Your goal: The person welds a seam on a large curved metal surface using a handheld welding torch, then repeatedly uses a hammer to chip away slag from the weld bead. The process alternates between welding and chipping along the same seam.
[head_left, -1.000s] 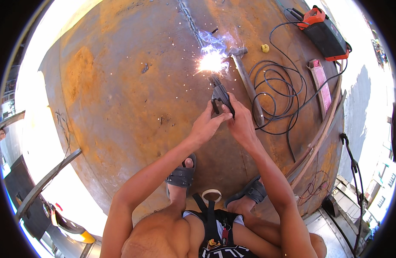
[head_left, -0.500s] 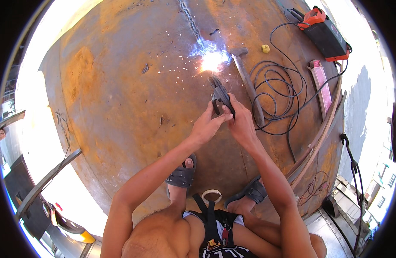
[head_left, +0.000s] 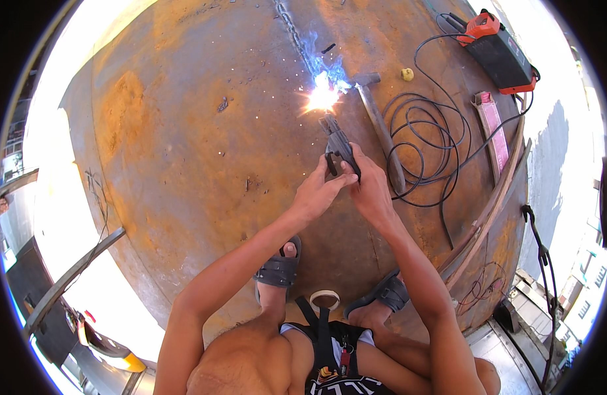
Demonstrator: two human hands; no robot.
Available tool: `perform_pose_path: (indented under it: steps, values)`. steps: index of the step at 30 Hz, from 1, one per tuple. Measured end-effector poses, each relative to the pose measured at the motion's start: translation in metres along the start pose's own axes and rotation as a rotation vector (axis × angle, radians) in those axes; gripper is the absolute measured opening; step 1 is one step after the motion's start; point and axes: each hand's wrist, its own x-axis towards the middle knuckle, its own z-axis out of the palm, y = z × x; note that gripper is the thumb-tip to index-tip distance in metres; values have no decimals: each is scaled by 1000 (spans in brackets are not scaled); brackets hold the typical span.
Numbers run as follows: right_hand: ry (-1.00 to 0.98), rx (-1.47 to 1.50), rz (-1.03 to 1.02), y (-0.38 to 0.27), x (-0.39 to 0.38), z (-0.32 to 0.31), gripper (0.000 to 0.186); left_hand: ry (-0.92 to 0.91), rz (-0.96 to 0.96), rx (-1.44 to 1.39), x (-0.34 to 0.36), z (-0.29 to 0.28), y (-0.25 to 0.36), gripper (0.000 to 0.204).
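Observation:
Both my hands grip one black electrode holder (head_left: 340, 146) in front of me. My right hand (head_left: 372, 184) wraps its rear end, and my left hand (head_left: 318, 189) closes on it from the left, near its lever. Just beyond the holder's jaws burns a bright welding arc (head_left: 323, 99) with blue-white smoke and sparks. The glare hides the electrode's tip. A rough weld bead (head_left: 290, 29) runs away from the arc along the rusty steel surface (head_left: 185, 131). To the right of the holder lies a hammer (head_left: 380, 131), its head close to the arc.
Black cable (head_left: 422, 141) lies coiled right of the hammer. Farther right are a black and orange welding machine (head_left: 501, 59), a pink box (head_left: 491, 131) and a small yellow lump (head_left: 407, 74). A tape roll (head_left: 325, 300) lies between my sandalled feet. A curved bar (head_left: 79, 270) stands at the left edge.
The arc's glow looks smaller and sits slightly nearer to the holder. Smoke now rises farther up along the bead, with fewer sparks. Both hands keep nearly the same place and grip.

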Motion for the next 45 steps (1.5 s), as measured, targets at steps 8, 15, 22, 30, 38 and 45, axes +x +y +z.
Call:
perform_pose_path:
  steps: [8,15,22,30,38,45]
  values:
    - [-11,4,33,-7,0,-3,44,5,-6,36,1,-2,-2,88]
    - [-3,16,3,1,-1,0,49,5,-10,59,3,-1,-3,89]
    - [-13,-6,11,-1,-1,-2,47,-20,-29,11,1,0,2,90]
    - [-12,16,18,-3,-1,-1,47,35,-14,58,2,0,-2,98]
    - [-23,-1,70,-8,-1,-5,42,5,-36,40,2,1,0,98]
    - [-43,26,77,-12,1,-4,42,56,-13,65,4,-2,-8,94]
